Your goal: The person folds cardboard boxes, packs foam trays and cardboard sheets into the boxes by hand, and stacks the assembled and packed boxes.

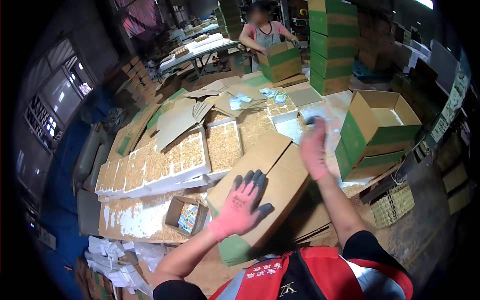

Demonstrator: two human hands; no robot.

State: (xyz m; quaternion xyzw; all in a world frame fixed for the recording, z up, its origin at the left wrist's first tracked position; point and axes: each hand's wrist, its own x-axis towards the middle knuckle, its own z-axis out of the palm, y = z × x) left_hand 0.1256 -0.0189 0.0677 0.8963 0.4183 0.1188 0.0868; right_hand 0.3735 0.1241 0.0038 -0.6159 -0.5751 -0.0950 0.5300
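My left hand (241,206), in a pink glove with dark fingertips, lies flat with its fingers spread on a brown cardboard box (270,175) with green lower sides. The box's top flaps are folded down and meet at a seam. My right hand (314,150), in the same kind of glove, is raised at the box's right edge; its fingers are smeared by motion. Left of the box stand white foam trays (220,145) filled with sawdust-like material. A small open box (187,216) with colourful packets sits near the table's front edge.
Open green-and-brown boxes (377,132) are stacked at the right, with a taller stack (332,47) behind. Across the table a person (267,35) handles another box (281,62). Loose cardboard sheets (182,122) lie over the trays. White foam scraps (117,265) are at the lower left.
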